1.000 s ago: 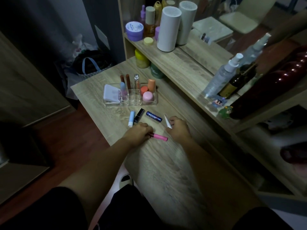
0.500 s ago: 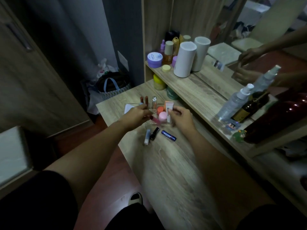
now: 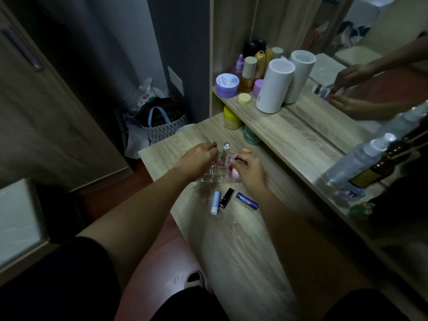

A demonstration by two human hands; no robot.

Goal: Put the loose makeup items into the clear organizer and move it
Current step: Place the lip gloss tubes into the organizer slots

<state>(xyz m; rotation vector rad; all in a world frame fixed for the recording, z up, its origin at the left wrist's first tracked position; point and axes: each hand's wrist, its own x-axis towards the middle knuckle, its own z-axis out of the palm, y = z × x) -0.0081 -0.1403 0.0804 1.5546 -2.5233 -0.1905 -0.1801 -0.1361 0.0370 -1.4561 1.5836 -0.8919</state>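
Head view, nearest first: three loose items lie on the table (image 3: 231,239), a pale blue tube (image 3: 215,202), a black lipstick (image 3: 226,197) and a dark blue Nivea stick (image 3: 247,200), just in front of the clear organizer (image 3: 215,176). Over it, the left hand (image 3: 196,161) and right hand (image 3: 249,169) pinch narrow; what each holds I cannot tell. Best seat each piece upright in a free compartment before letting go

"NIVEA" on the dark blue lip-balm tube (image 3: 247,200)
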